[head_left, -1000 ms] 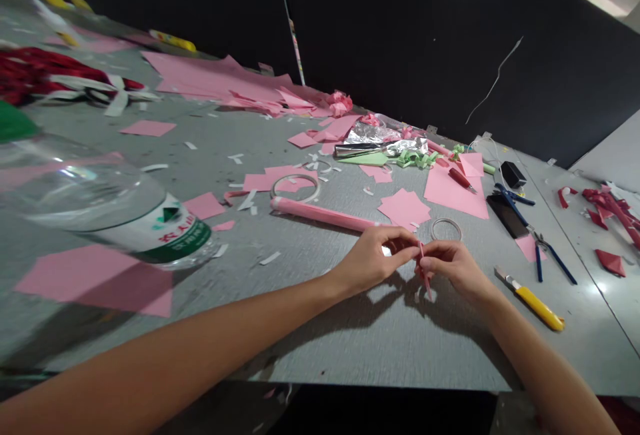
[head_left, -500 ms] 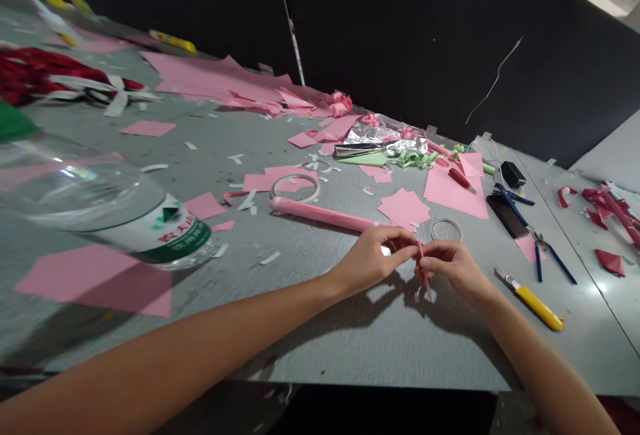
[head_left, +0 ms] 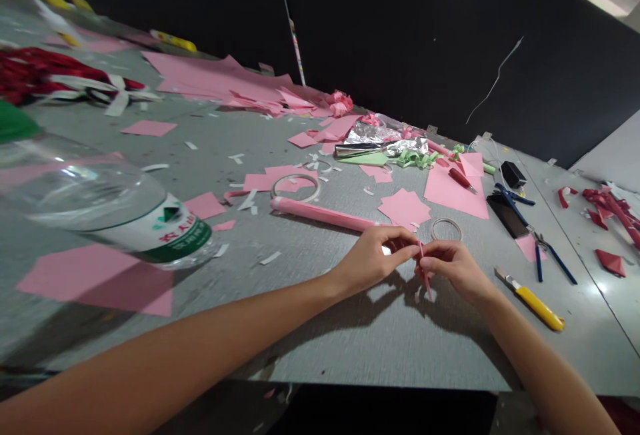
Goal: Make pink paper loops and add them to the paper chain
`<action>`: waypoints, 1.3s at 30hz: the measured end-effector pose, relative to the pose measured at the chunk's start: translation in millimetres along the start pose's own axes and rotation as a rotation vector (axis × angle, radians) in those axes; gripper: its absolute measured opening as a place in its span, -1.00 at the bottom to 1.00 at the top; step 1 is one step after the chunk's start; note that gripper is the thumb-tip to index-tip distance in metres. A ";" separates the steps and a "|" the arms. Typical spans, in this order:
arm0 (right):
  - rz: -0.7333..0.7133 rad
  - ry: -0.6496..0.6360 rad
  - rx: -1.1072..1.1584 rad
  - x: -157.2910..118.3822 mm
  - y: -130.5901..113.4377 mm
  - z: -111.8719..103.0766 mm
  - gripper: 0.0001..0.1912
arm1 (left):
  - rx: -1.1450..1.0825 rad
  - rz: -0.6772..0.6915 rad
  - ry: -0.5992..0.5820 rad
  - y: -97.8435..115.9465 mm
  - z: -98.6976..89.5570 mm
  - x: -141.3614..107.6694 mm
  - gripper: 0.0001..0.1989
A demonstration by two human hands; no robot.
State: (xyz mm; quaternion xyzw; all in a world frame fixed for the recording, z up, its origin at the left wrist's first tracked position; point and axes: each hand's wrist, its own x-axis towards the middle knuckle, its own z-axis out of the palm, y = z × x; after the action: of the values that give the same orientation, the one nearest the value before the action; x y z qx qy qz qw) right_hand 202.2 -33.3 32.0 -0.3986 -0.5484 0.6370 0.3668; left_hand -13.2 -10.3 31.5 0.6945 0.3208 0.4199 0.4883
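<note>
Between my two hands is a small folded piece of pink paper (head_left: 426, 280), seen nearly edge-on. My left hand (head_left: 373, 258) pinches its upper end with thumb and fingertips. From the other side my right hand (head_left: 453, 265) grips it between thumb and forefinger, the other fingers curled behind. A rolled pink paper tube (head_left: 325, 214) lies just beyond my left hand, its right end near my knuckles. Past my right hand, a ring of tape (head_left: 447, 229) lies flat on the grey table (head_left: 380, 348).
On the left, a large clear bottle (head_left: 115, 202) lies tilted over pink paper. A yellow cutter (head_left: 540, 307), blue-handled pliers (head_left: 555, 258) and a black phone (head_left: 507, 215) are at the right. Pink sheets (head_left: 215, 78), foil (head_left: 373, 134) and green curls (head_left: 417, 159) lie farther back.
</note>
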 end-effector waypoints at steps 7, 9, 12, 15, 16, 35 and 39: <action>-0.004 -0.007 0.004 -0.2 -1.1 0.4 -0.75 | -0.013 0.018 0.010 -2.8 -0.2 -0.2 -0.82; -0.003 -0.005 -0.002 -0.4 -1.3 0.5 -0.75 | -0.018 0.023 0.011 -3.6 -0.4 -0.1 -0.82; 0.001 -0.004 -0.007 -0.6 -1.7 0.8 -0.75 | -0.011 0.019 0.007 -3.1 -0.7 0.3 -0.81; 0.004 -0.010 -0.009 -0.7 -2.2 1.0 -0.74 | -0.006 0.002 0.004 -1.7 -0.9 0.7 -0.80; 0.004 -0.011 -0.009 -0.8 -2.4 1.0 -0.74 | -0.005 -0.002 0.003 -1.4 -0.9 0.7 -0.79; 0.001 -0.009 -0.015 -0.6 -1.6 0.8 -0.74 | -0.022 0.008 0.001 -3.5 0.0 0.4 -0.82; 0.001 -0.003 -0.017 -0.8 -2.9 1.6 -0.73 | -0.014 -0.001 0.001 -2.0 -0.1 1.1 -0.81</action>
State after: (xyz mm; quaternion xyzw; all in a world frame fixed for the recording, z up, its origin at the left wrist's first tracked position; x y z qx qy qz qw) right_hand 201.2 -34.3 35.0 -0.4010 -0.5542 0.6330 0.3624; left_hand -12.9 -8.6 29.9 0.6908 0.3185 0.4221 0.4931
